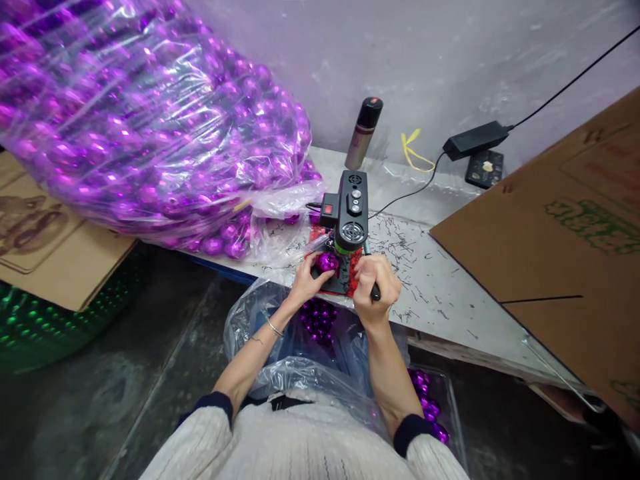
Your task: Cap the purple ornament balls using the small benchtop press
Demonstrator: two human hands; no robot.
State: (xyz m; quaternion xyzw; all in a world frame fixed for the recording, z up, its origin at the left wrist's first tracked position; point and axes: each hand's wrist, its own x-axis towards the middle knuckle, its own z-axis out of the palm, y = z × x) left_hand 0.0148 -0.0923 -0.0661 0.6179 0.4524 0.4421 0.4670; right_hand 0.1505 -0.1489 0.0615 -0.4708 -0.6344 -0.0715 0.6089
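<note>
Between the thumb and fingers of my left hand [309,277] is a shiny purple bauble [328,262], held at the foot of a small black bench machine [353,207]. The machine has round vents, knobs and a red switch, and stands on a red and black base [345,283]. My right hand [376,287] is closed in a fist around the machine's black lever handle [375,292]. Below the table edge, an open clear plastic bag [295,370] holds more purple baubles [319,320]. Whether the bauble touches the machine's head is hard to make out.
A huge clear bag of purple baubles [165,127] fills the left. Behind the machine stands a spray can [363,133]. A black power adapter [476,140] with a cable and a yellow ribbon [415,152] are near the wall. Cardboard [565,253] blocks the right; dark scraps litter the table [425,293].
</note>
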